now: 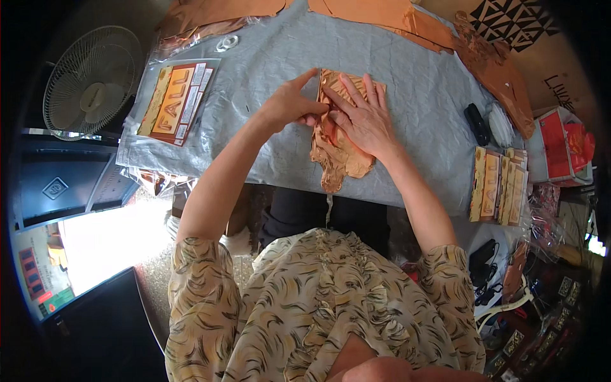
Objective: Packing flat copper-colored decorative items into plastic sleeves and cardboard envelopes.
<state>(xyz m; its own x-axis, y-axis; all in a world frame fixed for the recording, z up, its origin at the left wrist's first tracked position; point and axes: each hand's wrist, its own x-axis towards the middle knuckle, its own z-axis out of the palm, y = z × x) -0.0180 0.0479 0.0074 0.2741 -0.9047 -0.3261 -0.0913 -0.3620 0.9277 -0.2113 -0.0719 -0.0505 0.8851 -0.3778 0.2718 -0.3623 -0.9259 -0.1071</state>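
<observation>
A shiny, wrinkled copper-coloured foil piece (337,143) lies folded on the grey sheet covering the table (267,153). Its upper part is a flat rectangle, while the near end bunches into a ragged tail by the table's front edge. My right hand (368,121) rests flat over the foil, fingers spread and pointing away from me. At the foil's left edge is my left hand (289,102): the index finger stretches to the far left corner, the thumb presses on the edge lower down, and the other fingers are curled beside it. What lies under my right palm is hidden.
A clear bag with a printed card (175,105) lies at left, near a fan (92,89). More copper foil (388,25) lines the far edge. At right are a black object (477,125), several small printed packs (499,184) and a red-and-white box (560,149).
</observation>
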